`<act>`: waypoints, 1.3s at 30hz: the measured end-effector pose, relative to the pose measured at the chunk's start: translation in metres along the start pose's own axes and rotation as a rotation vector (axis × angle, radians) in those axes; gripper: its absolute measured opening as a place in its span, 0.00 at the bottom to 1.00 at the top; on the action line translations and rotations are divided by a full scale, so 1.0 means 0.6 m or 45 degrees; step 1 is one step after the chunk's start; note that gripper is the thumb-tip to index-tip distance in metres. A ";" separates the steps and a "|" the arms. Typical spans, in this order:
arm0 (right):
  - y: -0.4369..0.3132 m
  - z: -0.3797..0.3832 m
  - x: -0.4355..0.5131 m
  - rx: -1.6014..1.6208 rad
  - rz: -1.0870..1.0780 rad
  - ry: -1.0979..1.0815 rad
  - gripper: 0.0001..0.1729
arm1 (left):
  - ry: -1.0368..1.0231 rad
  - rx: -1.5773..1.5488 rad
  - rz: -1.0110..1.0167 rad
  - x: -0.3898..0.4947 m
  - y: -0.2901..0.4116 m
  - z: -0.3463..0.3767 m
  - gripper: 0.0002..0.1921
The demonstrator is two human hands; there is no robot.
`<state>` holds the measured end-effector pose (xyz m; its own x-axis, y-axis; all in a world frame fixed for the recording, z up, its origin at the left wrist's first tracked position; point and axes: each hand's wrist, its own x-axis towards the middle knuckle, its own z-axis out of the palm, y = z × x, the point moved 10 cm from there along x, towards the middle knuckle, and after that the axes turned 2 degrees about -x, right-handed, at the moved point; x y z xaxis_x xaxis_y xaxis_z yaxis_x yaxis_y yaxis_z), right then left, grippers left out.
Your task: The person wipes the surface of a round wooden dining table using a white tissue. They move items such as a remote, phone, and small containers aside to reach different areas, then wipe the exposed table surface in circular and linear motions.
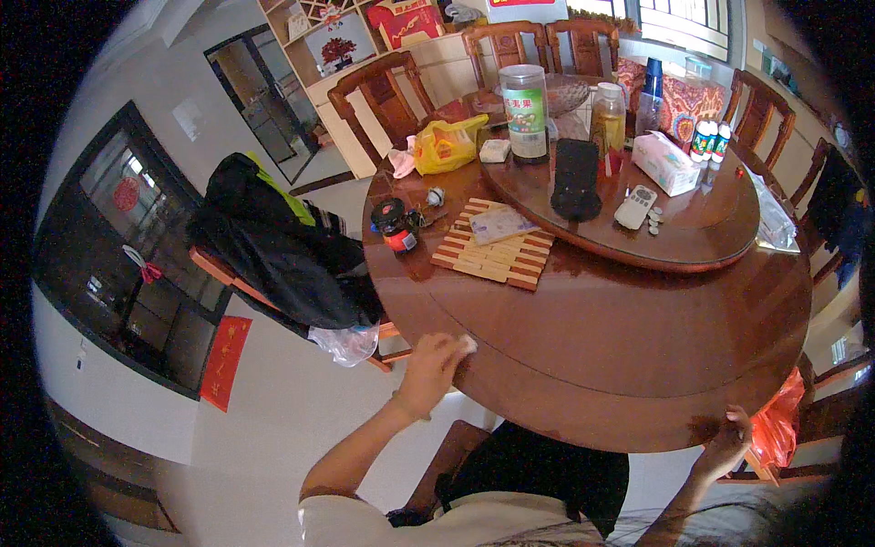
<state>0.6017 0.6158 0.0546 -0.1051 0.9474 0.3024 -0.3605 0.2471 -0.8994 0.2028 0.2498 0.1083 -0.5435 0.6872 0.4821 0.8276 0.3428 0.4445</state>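
Observation:
My left hand (pixel 429 375) is at the near left rim of a round, dark brown wooden table (pixel 615 328). A small white wad (pixel 468 343), perhaps tissue, shows between its thumb and fingers. At the near right edge of the same table is my right hand (pixel 733 441), its fingers partly curled. I see nothing in that hand, though its palm side is partly hidden. Close beside it hangs a red plastic bag (pixel 779 420). Beyond my left hand, a slatted wooden mat (pixel 489 263) carries a flat pale packet (pixel 502 224).
A raised turntable (pixel 683 249) bears a clear plastic jar (pixel 525 116), black phone-like object (pixel 575 178), tissue pack (pixel 664 163), white remote (pixel 636 207) and several bottles. A dark jar (pixel 394 225) and yellow bag (pixel 448 145) sit left. A black jacket (pixel 273 239) covers a chair.

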 end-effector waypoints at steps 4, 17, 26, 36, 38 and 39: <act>-0.007 -0.017 0.006 -0.036 -0.071 0.070 0.18 | 0.162 0.301 -0.277 0.023 -0.110 -0.069 0.07; 0.006 -0.004 0.000 0.129 0.067 -0.009 0.13 | -0.019 0.008 0.027 0.038 -0.001 0.035 0.08; 0.006 -0.023 0.002 0.026 -0.065 -0.005 0.16 | 0.102 0.232 0.020 0.125 -0.025 0.049 0.08; 0.014 -0.021 0.007 0.095 -0.065 -0.057 0.16 | -0.304 -0.138 0.275 0.268 0.148 0.236 0.11; 0.000 -0.006 -0.001 0.295 -0.021 -0.108 0.21 | -0.176 0.038 0.341 0.308 0.159 0.258 0.10; -0.004 -0.002 -0.004 0.285 0.016 -0.087 0.22 | -0.179 0.090 0.343 0.319 0.165 0.273 0.10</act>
<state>0.6041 0.6130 0.0554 -0.1704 0.9323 0.3192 -0.5549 0.1769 -0.8129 0.2034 0.5201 0.1208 -0.2826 0.8394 0.4643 0.9496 0.1764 0.2591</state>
